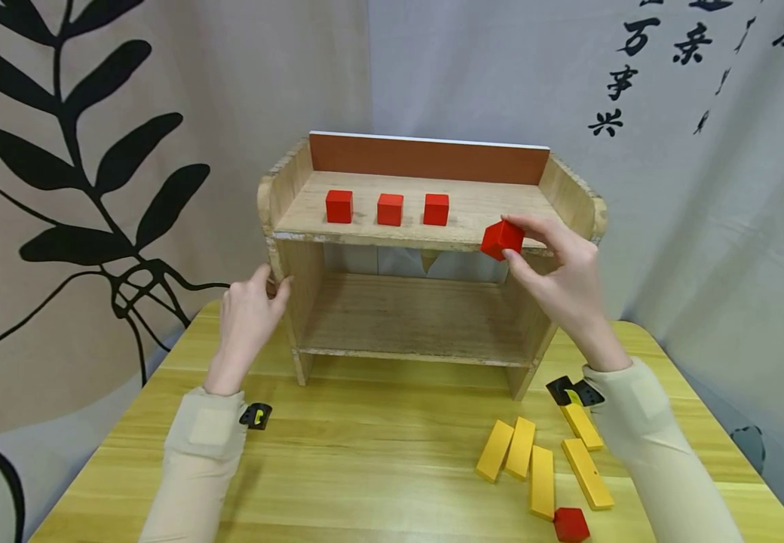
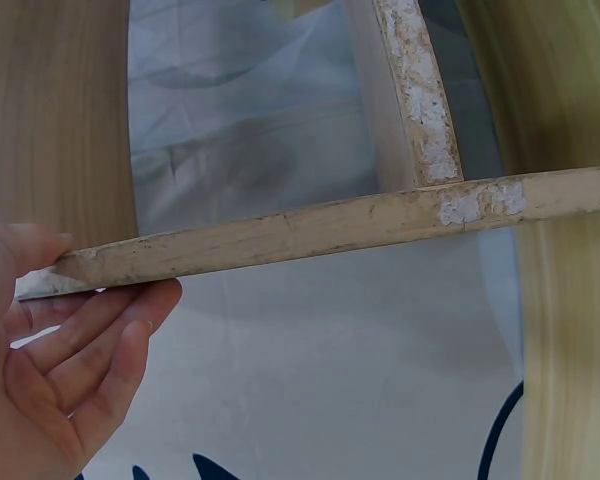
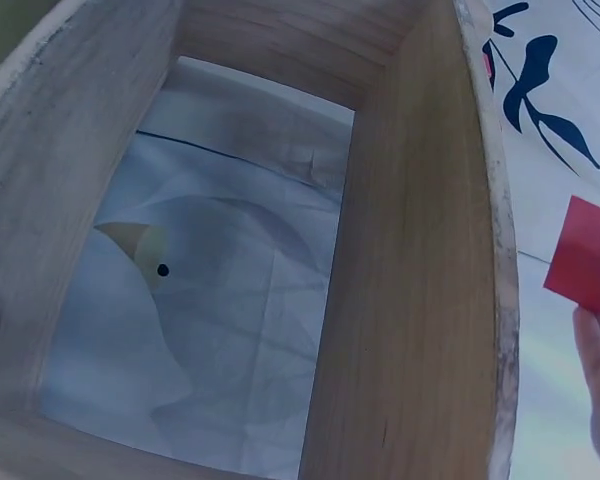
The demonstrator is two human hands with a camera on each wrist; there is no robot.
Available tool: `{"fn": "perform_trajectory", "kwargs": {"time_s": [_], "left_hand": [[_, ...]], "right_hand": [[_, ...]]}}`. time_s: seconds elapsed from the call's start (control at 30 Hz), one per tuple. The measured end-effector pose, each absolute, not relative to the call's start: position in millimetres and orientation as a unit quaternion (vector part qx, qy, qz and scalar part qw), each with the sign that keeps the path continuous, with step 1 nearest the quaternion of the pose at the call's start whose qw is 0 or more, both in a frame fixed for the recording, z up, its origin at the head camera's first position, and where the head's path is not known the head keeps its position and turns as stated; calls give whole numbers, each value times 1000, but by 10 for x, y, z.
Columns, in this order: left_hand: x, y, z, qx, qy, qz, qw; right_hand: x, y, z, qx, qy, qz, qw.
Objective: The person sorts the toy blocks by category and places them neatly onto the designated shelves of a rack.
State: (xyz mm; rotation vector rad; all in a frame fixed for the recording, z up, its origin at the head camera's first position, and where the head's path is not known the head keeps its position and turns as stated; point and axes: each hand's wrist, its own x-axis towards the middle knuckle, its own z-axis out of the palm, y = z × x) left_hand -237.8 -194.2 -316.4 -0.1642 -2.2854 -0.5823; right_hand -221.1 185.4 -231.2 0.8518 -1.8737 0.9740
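Right hand [image 1: 565, 275] pinches cube [image 1: 502, 239] — left hand [image 1: 248, 320] grips shelf [image 1: 419, 313] — curtain [image 1: 487, 68]: 万事兴 [image 1: 621, 81].

There are five red cubes [image 1: 390, 210]: three on the upper part of one shelf [image 1: 419, 313], one in the right hand [image 1: 565, 271], one toward the front edge of the counter [image 1: 365, 452]. Five yellow blocks [image 1: 541, 483] lie toward its front right corner. One left hand [image 1: 249, 317] makes two hands.

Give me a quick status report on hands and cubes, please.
Left hand grips side of wooden rack. Right hand pinches red cube, held near top shelf. Three red cubes stand there; no obstruction visible.
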Motion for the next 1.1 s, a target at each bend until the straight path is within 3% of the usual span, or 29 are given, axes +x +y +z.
{"fn": "perform_trajectory", "kwargs": {"time_s": [0.4,1.1], "left_hand": [[-2385,-1936,-3176,-70,-893,-224,384],[-2386,-1936,-3182,-72,-887,-225,397]], "right_hand": [[-2407,1739,-2256,296,-773,371,421],[-2573,1644,-2209,297,-814,287,409]]}}
